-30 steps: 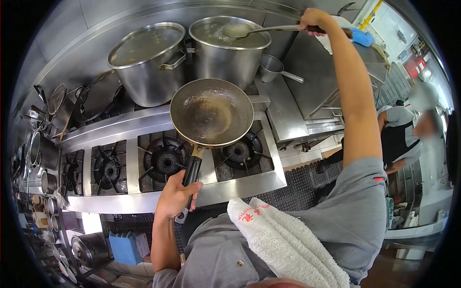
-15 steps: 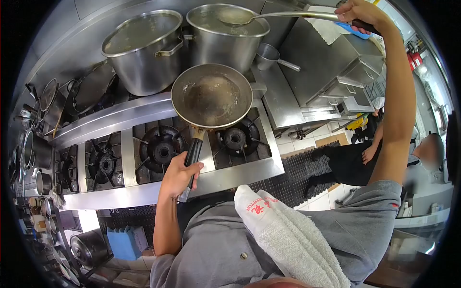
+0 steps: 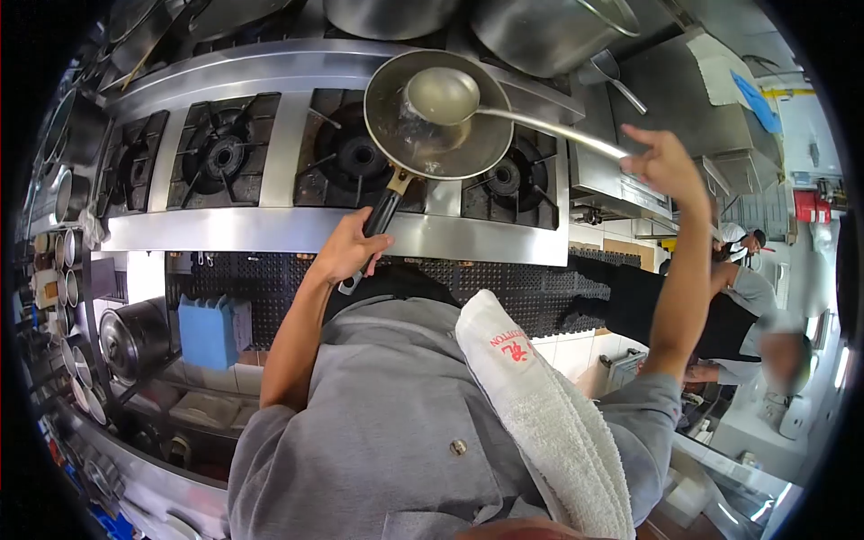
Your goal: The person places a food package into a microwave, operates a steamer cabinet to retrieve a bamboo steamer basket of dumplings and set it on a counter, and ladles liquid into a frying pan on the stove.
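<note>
My left hand [image 3: 349, 249] is wrapped round the black handle of a frying pan [image 3: 493, 112], which is held over the stove burners. Some clear liquid shows in the pan. In my right hand [image 3: 664, 169] is the handle end of a long metal ladle [image 3: 549, 126], with one finger stretched out along it. The ladle's round bowl is over the inside of the pan and looks filled with pale liquid; whether it touches the pan I cannot tell.
Large steel stockpots [image 3: 531, 40] stand behind the stove [image 3: 279, 162]. A small saucepan [image 3: 598, 67] sits right of them. People [image 3: 711, 306] are on the right. A lidded pot [image 3: 133, 337] and a blue container [image 3: 209, 331] are at lower left.
The ladle has come from over the right stockpot to above the pan, with my right hand lowered. The view has tilted down, so the stockpots sit higher and partly out of frame.
</note>
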{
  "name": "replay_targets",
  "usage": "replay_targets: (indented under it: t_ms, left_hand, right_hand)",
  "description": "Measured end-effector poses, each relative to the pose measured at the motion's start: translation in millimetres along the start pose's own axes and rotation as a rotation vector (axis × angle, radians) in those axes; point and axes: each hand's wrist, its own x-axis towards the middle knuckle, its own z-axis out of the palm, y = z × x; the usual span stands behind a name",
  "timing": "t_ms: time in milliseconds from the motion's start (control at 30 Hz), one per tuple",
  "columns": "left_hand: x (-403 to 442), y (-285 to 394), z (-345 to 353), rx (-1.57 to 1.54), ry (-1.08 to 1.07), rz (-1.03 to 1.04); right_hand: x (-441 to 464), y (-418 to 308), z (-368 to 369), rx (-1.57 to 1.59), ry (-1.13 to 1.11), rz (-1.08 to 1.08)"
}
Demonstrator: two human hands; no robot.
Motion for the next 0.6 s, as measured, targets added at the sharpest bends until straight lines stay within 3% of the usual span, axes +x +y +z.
replay_targets:
  t_ms: [333,400,467,600]
  left_hand:
    - [-37.8,-66.1,-73.6,-0.003,0.031,-0.094]
    - [-39.2,-76.4,-81.6,-0.018,0.020,-0.072]
    - [-38.9,-84.2,-82.0,-0.027,0.012,-0.050]
    - [-34.9,-96.2,-72.6,-0.051,0.052,-0.056]
  right_hand:
    - [-47.8,-96.2,132.5,-0.549,0.414,0.042]
    - [-56.0,-81.0,153.2,-0.587,0.539,-0.057]
    - [-62.2,-73.3,160.4,-0.716,0.802,-0.212]
    - [-70.2,-56.5,162.7,-0.795,1.022,-0.290]
